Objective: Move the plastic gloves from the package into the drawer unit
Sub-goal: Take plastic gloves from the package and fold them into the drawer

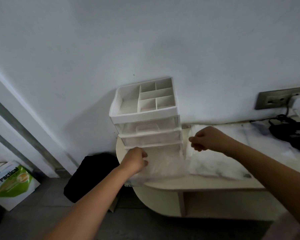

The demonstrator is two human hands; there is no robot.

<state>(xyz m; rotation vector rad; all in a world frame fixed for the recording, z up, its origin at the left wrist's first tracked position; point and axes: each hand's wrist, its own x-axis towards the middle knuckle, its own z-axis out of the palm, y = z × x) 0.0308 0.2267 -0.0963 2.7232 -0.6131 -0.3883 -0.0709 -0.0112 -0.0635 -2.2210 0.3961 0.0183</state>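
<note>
The white drawer unit (pixel 145 116) stands on the rounded table end against the wall, its top an open divided tray. Its bottom clear drawer (pixel 133 183) is pulled out toward me and holds a crumpled heap of clear plastic gloves (pixel 164 163). My left hand (pixel 136 161) is at the drawer's left side, its fingers curled into the edge of that heap. My right hand (pixel 208 139) is just right of the unit and pinches a thin clear glove sheet (pixel 189 153) that hangs down. The glove package (pixel 216 168) lies flat on the table below my right hand.
The cream table (pixel 206 185) has an open shelf beneath. A black pouch (pixel 294 134) with cables lies at the far right under a wall socket strip (pixel 274 100). On the floor are a black bag (pixel 90 175) and a white-green paper bag (pixel 12 182).
</note>
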